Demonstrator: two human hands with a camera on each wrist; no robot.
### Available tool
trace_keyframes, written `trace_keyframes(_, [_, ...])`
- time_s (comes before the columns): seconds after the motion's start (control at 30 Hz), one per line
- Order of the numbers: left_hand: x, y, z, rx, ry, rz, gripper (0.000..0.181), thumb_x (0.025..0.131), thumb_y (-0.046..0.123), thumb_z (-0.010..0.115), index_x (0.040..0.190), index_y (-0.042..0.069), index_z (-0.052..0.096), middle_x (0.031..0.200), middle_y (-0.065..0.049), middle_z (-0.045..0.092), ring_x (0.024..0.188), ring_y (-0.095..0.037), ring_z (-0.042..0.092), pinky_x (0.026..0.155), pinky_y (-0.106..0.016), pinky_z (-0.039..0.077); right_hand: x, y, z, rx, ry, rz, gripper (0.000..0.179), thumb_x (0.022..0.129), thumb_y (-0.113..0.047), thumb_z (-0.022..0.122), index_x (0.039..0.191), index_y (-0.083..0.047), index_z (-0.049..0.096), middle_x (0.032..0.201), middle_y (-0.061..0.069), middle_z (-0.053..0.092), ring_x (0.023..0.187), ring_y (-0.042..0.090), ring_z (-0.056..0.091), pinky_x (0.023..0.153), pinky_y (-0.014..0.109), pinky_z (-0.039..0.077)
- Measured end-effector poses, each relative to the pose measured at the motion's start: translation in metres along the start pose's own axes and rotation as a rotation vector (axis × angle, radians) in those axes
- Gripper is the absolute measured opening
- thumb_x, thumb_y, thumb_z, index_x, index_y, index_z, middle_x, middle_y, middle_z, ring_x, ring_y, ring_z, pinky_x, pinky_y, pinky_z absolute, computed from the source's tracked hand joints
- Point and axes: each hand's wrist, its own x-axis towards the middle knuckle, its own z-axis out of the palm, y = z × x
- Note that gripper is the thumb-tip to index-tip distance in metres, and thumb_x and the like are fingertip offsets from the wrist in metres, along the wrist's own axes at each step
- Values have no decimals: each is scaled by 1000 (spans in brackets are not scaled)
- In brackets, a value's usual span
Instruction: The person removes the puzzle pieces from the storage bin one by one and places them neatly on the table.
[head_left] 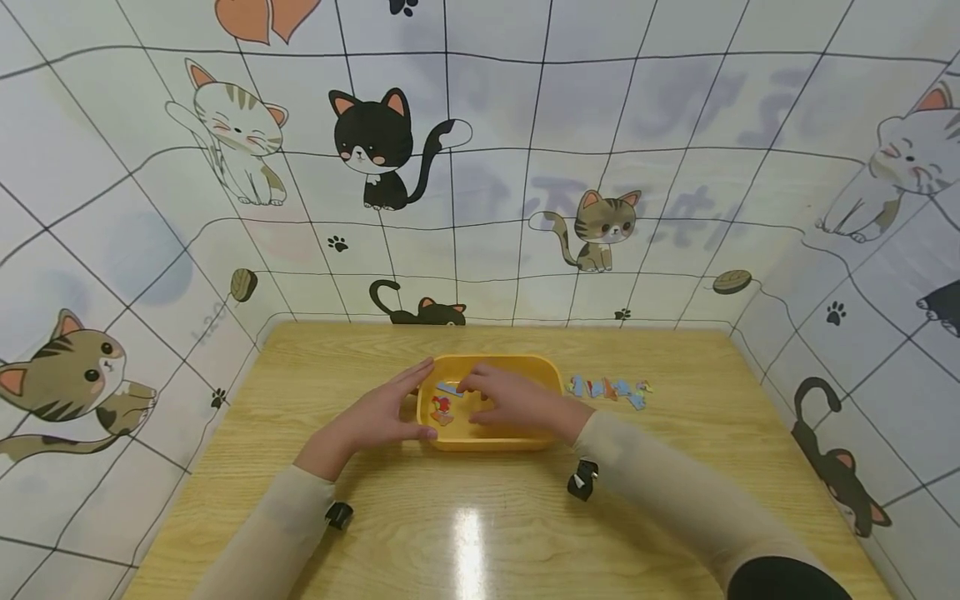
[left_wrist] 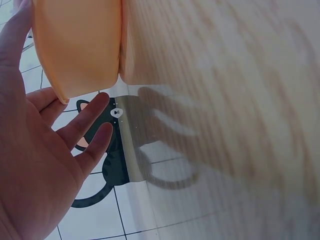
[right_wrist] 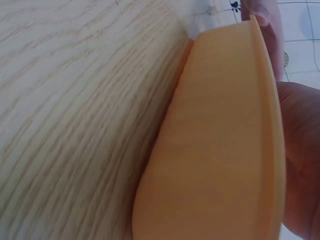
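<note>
A yellow plastic tray (head_left: 487,444) stands on the wooden table. My left hand (head_left: 378,414) spans its left end, thumb by the near corner and index finger by the far one. In the left wrist view, the other fingers (left_wrist: 82,125) stretch out fairly straight beside the tray wall (left_wrist: 80,45). Over the tray's inside is my right hand (head_left: 521,404), thumb and fingers apart, with nothing visible between them. Close to its fingertips lies a flat blue piece (head_left: 449,389). A small red and orange piece (head_left: 442,408) lies inside, nearer the left hand. The right palm hides part of the tray floor.
Several small flat pieces in blue, red and orange (head_left: 610,389) lie in a row on the table, right of the tray. The wooden table (head_left: 405,517) reaches a white gridded backdrop with cat drawings (head_left: 495,242) behind and at both sides.
</note>
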Motion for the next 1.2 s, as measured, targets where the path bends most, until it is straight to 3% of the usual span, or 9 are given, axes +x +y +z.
trace_keyframes(0.27, [-2, 1, -1, 4, -6, 3, 117, 88, 61, 90, 178, 24, 26, 184, 14, 15, 161, -30, 39, 127, -64, 36, 23, -9, 14, -48, -69, -94, 44, 102, -17, 83, 143, -9, 71, 129, 7, 67, 110, 20, 67, 101, 33, 57])
trace_keyframes(0.43, [-1, 0, 0, 7, -11, 8, 117, 88, 62, 89, 179, 25, 24, 184, 12, 15, 163, -30, 36, 127, -64, 35, 33, -11, 22, -89, -84, -106, 40, 101, -17, 83, 138, -9, 73, 125, 2, 69, 104, 12, 62, 100, 28, 55])
trace_keyframes(0.6, [-1, -2, 0, 2, -15, 14, 116, 89, 62, 88, 179, 25, 24, 185, 11, 15, 163, -30, 34, 127, -63, 35, 40, -11, 26, -75, -86, -110, 33, 98, -10, 83, 130, -8, 74, 116, 3, 70, 95, 11, 59, 92, 26, 54])
trace_keyframes(0.73, [-1, -1, -1, -5, -10, 22, 118, 88, 66, 87, 179, 24, 25, 184, 11, 15, 160, -29, 41, 127, -63, 35, 44, -11, 27, -61, -91, -133, 26, 98, -8, 83, 123, -9, 75, 108, -1, 71, 93, 9, 59, 89, 25, 54])
trace_keyframes(0.9, [-2, 0, -1, -12, 1, 27, 117, 88, 63, 89, 178, 23, 25, 185, 10, 16, 159, -29, 42, 127, -64, 35, 48, -13, 28, -110, -103, -178, 23, 99, -12, 84, 121, -9, 77, 98, -5, 68, 92, 11, 57, 85, 26, 52])
trace_keyframes(1.2, [-3, 0, 0, -12, 9, 21, 117, 88, 61, 90, 178, 24, 25, 183, 15, 15, 162, -29, 36, 127, -65, 35, 53, -11, 31, -107, -103, -168, 22, 103, -13, 81, 124, -9, 80, 100, -5, 73, 92, 8, 59, 87, 25, 53])
